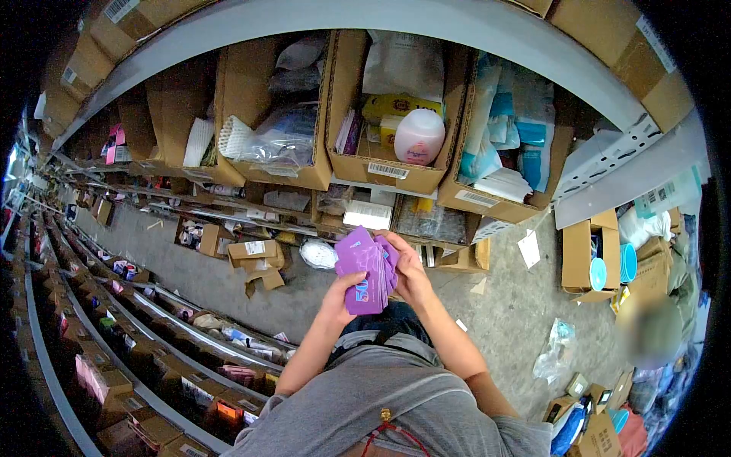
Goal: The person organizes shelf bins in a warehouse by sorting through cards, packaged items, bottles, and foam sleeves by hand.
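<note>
Left hand: thumb and fingers clamped on purple printed cards | right hand: fingers closed on their right side | cards: between both hands, unevenly stacked | handling: light thumb pressure, edges kept even, so that none slips.

Stockroom, with boxes on shelves

Open air lies between the hands and the shelf, whose box fronts and protruding lower boxes block the far side. Left, racks crowd in past a floor strip; right, bare floor runs to stacked cartons.
</note>
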`<control>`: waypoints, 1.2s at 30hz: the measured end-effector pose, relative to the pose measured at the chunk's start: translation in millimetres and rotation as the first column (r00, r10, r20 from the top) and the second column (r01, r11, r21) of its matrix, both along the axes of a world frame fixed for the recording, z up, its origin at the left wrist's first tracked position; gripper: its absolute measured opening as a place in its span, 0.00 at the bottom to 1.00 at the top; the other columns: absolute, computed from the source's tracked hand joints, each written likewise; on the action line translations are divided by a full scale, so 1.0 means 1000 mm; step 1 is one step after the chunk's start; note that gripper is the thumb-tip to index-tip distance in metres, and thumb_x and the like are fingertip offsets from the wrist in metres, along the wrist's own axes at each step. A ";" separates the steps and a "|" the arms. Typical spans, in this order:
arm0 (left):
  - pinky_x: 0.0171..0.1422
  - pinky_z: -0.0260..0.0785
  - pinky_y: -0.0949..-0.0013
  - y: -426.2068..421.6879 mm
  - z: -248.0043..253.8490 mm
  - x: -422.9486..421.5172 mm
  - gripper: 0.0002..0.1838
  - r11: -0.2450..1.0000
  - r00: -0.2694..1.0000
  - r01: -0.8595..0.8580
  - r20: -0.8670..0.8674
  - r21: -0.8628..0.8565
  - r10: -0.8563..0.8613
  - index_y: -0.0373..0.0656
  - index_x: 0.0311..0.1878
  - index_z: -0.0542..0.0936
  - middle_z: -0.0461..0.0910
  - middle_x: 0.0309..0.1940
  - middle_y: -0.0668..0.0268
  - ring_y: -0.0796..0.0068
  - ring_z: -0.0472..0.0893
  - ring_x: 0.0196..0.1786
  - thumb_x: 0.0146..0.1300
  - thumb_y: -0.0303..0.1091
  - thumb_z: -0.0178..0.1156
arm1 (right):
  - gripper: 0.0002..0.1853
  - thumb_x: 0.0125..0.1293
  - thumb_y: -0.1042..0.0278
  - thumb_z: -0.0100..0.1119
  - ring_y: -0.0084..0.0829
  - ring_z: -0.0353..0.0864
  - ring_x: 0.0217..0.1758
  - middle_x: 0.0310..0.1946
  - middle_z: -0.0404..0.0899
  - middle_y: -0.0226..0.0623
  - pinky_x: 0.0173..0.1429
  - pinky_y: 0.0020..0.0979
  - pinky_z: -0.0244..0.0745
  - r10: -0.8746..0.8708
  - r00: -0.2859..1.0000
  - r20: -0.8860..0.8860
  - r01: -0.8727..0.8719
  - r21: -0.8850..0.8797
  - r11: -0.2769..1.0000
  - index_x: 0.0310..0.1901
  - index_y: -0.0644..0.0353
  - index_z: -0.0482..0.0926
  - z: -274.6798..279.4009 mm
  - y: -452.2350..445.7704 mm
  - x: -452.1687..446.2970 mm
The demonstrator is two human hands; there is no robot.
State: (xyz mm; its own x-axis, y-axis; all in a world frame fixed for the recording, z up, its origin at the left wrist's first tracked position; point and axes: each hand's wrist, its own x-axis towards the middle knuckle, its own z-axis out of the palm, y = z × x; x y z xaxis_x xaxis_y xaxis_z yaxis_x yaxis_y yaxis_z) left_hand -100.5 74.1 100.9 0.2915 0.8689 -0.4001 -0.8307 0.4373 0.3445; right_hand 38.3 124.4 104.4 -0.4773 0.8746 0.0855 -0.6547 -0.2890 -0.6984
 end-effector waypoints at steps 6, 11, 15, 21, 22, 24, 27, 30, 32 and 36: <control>0.54 0.65 0.57 -0.004 -0.010 0.006 0.25 0.995 0.995 0.099 0.001 0.016 -0.100 0.32 0.51 0.64 0.72 0.43 0.53 0.58 0.75 0.45 0.48 0.29 0.54 | 0.36 0.53 0.42 0.51 0.34 0.69 0.51 0.48 0.67 0.42 0.56 0.32 0.63 -0.129 0.991 -0.025 0.128 -0.014 0.992 0.53 0.68 0.62 0.001 0.017 0.014; 0.53 0.65 0.55 -0.003 0.000 0.009 0.27 0.991 0.992 0.118 -0.056 0.063 -0.115 0.32 0.53 0.62 0.71 0.44 0.50 0.55 0.74 0.46 0.47 0.28 0.54 | 0.34 0.60 0.43 0.37 0.36 0.69 0.49 0.47 0.67 0.43 0.52 0.36 0.67 -0.279 0.960 0.008 0.279 -0.022 0.960 0.58 0.65 0.55 0.014 0.026 0.032; 0.51 0.67 0.63 -0.003 -0.026 -0.002 0.21 0.985 0.985 0.170 0.029 -0.037 -0.169 0.34 0.49 0.66 0.73 0.42 0.54 0.61 0.75 0.44 0.49 0.26 0.53 | 0.35 0.60 0.40 0.34 0.39 0.69 0.50 0.47 0.67 0.47 0.53 0.37 0.67 -0.199 0.979 0.032 0.200 -0.020 0.980 0.57 0.66 0.56 0.029 0.022 0.033; 0.54 0.65 0.60 -0.002 0.012 0.003 0.21 0.971 0.942 0.223 0.273 -0.081 -0.194 0.33 0.50 0.65 0.72 0.43 0.51 0.57 0.74 0.45 0.51 0.29 0.49 | 0.34 0.59 0.42 0.39 0.39 0.63 0.57 0.56 0.59 0.52 0.59 0.34 0.59 -0.024 0.979 0.202 0.003 0.106 0.994 0.51 0.72 0.64 0.023 0.016 0.024; 0.53 0.65 0.60 -0.002 0.016 0.002 0.21 0.967 0.927 0.246 0.308 -0.062 -0.216 0.33 0.50 0.65 0.73 0.42 0.52 0.58 0.74 0.44 0.50 0.28 0.49 | 0.34 0.59 0.42 0.40 0.39 0.62 0.58 0.56 0.58 0.53 0.59 0.34 0.59 -0.021 0.977 0.210 -0.002 0.110 0.994 0.50 0.72 0.65 0.023 0.015 0.023; 0.53 0.66 0.60 -0.002 0.009 0.002 0.21 0.962 0.907 0.271 0.345 -0.040 -0.241 0.33 0.49 0.66 0.73 0.42 0.52 0.58 0.75 0.44 0.49 0.27 0.50 | 0.35 0.57 0.41 0.43 0.37 0.60 0.59 0.57 0.58 0.53 0.59 0.34 0.58 -0.004 0.981 0.196 -0.009 0.064 0.998 0.49 0.72 0.67 0.019 0.016 0.023; 0.50 0.68 0.60 0.005 -0.014 -0.002 0.20 0.964 0.966 0.259 -0.042 0.068 -0.256 0.34 0.48 0.67 0.74 0.42 0.56 0.63 0.75 0.44 0.47 0.20 0.52 | 0.33 0.57 0.45 0.48 0.34 0.69 0.52 0.50 0.67 0.47 0.56 0.32 0.63 0.134 0.988 0.073 -0.137 0.044 0.990 0.49 0.73 0.66 0.006 0.017 0.016; 0.50 0.68 0.58 0.040 -0.017 -0.028 0.21 0.867 0.814 0.496 -0.376 0.051 -0.443 0.34 0.49 0.67 0.74 0.42 0.56 0.62 0.76 0.44 0.49 0.25 0.54 | 0.34 0.55 0.44 0.51 0.32 0.72 0.47 0.46 0.71 0.46 0.54 0.31 0.66 0.107 0.989 0.102 -0.118 0.108 0.987 0.49 0.73 0.66 -0.006 0.036 -0.001; 0.50 0.69 0.60 0.043 -0.009 -0.027 0.19 0.853 0.846 0.499 -0.299 0.155 -0.441 0.35 0.49 0.66 0.74 0.42 0.56 0.63 0.76 0.44 0.53 0.28 0.53 | 0.37 0.53 0.39 0.50 0.33 0.72 0.46 0.44 0.71 0.47 0.52 0.32 0.68 0.053 0.992 0.116 -0.044 -0.079 0.996 0.50 0.71 0.66 -0.012 0.038 -0.009; 0.49 0.69 0.64 0.034 -0.006 -0.016 0.20 0.965 0.906 0.250 -0.371 0.082 -0.203 0.37 0.51 0.65 0.74 0.43 0.58 0.66 0.76 0.43 0.57 0.34 0.51 | 0.37 0.52 0.39 0.49 0.33 0.73 0.46 0.45 0.71 0.45 0.52 0.32 0.67 0.065 0.994 0.088 -0.073 0.086 0.994 0.49 0.71 0.67 -0.004 0.041 -0.010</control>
